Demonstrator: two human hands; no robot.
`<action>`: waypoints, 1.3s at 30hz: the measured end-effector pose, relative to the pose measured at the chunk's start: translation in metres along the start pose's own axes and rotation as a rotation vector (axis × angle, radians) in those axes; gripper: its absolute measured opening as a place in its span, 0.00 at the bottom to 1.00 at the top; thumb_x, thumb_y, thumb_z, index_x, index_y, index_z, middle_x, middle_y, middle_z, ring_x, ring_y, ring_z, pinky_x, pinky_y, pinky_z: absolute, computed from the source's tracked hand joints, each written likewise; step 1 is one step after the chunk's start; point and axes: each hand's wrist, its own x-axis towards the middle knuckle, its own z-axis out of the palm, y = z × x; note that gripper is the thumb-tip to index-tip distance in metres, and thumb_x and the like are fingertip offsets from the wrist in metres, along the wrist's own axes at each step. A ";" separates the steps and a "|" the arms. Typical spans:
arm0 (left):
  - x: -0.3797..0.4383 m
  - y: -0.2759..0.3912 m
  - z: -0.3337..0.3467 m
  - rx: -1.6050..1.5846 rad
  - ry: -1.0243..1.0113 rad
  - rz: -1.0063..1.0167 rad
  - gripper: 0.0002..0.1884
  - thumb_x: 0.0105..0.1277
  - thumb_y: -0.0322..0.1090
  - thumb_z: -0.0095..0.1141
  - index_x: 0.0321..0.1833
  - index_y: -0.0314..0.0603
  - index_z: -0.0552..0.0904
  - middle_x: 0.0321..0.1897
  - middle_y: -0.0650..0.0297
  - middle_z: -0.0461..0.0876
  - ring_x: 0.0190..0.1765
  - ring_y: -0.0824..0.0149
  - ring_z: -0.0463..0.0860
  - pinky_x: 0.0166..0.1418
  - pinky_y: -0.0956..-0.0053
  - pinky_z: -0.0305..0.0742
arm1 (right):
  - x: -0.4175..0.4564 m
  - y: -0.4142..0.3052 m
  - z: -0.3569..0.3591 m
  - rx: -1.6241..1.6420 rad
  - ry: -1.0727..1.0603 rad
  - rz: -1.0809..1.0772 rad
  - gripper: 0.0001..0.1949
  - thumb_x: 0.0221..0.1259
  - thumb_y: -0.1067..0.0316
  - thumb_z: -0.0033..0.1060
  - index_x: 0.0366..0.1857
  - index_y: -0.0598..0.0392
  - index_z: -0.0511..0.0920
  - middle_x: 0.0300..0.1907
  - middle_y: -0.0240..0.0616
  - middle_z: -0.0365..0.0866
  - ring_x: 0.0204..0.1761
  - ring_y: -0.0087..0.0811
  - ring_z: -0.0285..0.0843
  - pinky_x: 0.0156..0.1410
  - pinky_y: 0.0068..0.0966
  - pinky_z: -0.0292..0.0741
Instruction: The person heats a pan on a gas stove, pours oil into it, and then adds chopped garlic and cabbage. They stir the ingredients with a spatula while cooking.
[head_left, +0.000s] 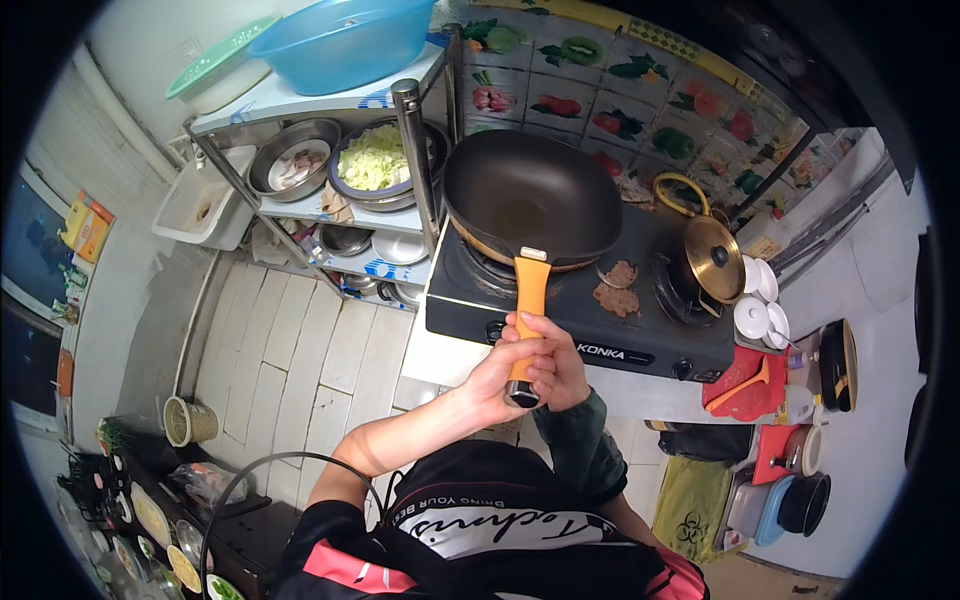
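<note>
A black nonstick wok (525, 199) is over the left burner (480, 266) of a black KONKA gas stove (469, 315). Its open side faces me, and nothing but a dark sheen shows inside. Whether its base rests on the burner is hidden. Both my hands are wrapped around its orange handle (532, 289). My left hand (495, 371) grips from the left, and my right hand (564, 364), below a dark green sleeve cover (577, 435), closes from the right with fingers overlapping. Brown patches (618, 289), perhaps spilled food, lie on the stovetop right of the wok.
Right of the wok, a gold lidded pot (715, 259) sits by the other burner. White lidded jars (751, 318) and an orange spatula (739, 386) on a red mat are farther right. A metal rack (337, 214) at left holds chopped cabbage (375, 159) and a blue basin (345, 45).
</note>
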 end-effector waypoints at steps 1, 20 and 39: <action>0.000 -0.001 0.003 0.022 -0.014 0.027 0.07 0.60 0.31 0.49 0.24 0.46 0.69 0.17 0.72 0.66 0.18 0.80 0.68 0.21 0.87 0.64 | -0.001 -0.002 0.001 -0.012 -0.011 -0.006 0.11 0.55 0.60 0.50 0.37 0.54 0.71 0.30 0.30 0.71 0.21 0.16 0.66 0.20 0.07 0.63; 0.005 -0.011 -0.031 -0.098 -0.214 -0.033 0.08 0.60 0.28 0.44 0.22 0.46 0.68 0.12 0.74 0.61 0.15 0.82 0.61 0.20 0.87 0.56 | 0.002 0.002 -0.007 -0.339 -0.033 -0.089 0.09 0.54 0.61 0.54 0.26 0.56 0.73 0.25 0.30 0.72 0.24 0.15 0.68 0.27 0.11 0.67; 0.013 -0.038 -0.070 0.358 0.071 0.134 0.05 0.55 0.27 0.48 0.23 0.43 0.68 0.14 0.70 0.63 0.17 0.76 0.64 0.23 0.82 0.59 | 0.015 0.045 -0.066 -0.215 -0.301 -0.224 0.11 0.52 0.67 0.47 0.38 0.58 0.65 0.22 0.33 0.65 0.27 0.24 0.65 0.39 0.24 0.66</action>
